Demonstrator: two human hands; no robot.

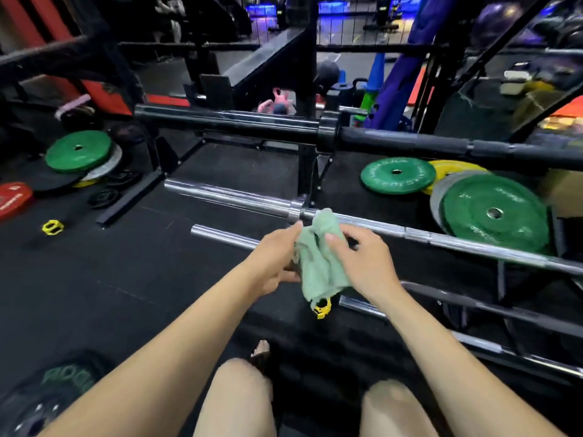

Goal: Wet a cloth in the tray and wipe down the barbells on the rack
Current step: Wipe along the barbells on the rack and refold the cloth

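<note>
**gymrat_lee:** Left hand (pixel 273 259) and right hand (pixel 362 260) are both on the crumpled pale green cloth (pixel 318 263). Left one has it pinched along the left edge with thumb and fingers curled in, right one grips the right side with the thumb laid over the top fold. The cloth hangs bunched between them, its lower corner dangling just above a yellow plastic barbell collar (pixel 322 308) on the black rubber floor (pixel 126 279).

**plateloader:** Where is the cloth relative to the bars?

**gymrat_lee:** Held in the air right in front of the long chrome barbell (pixel 441 239) on the low black metal rack (pixel 536 320). The top of the cloth overlaps the bar near its collar in the view, but whether it touches, can't tell. A shorter chrome bar end (pixel 220 234) pokes out left of the left hand, and a thick black barbell (pixel 239 123) sits higher up and farther back.

**plateloader:** Any tray or bucket around?

**gymrat_lee:** Nothing I can make out as a tray. Only things holding stuff are the rack, with bars on its tiers, and a cardboard box (pixel 561 190) at the far right, contents not visible. Green bumper plates (pixel 492 212) lean behind the rack on the right, another green plate (pixel 78 151) tops a stack far left, and a second yellow collar (pixel 52 227) lies on the floor on that side.
</note>
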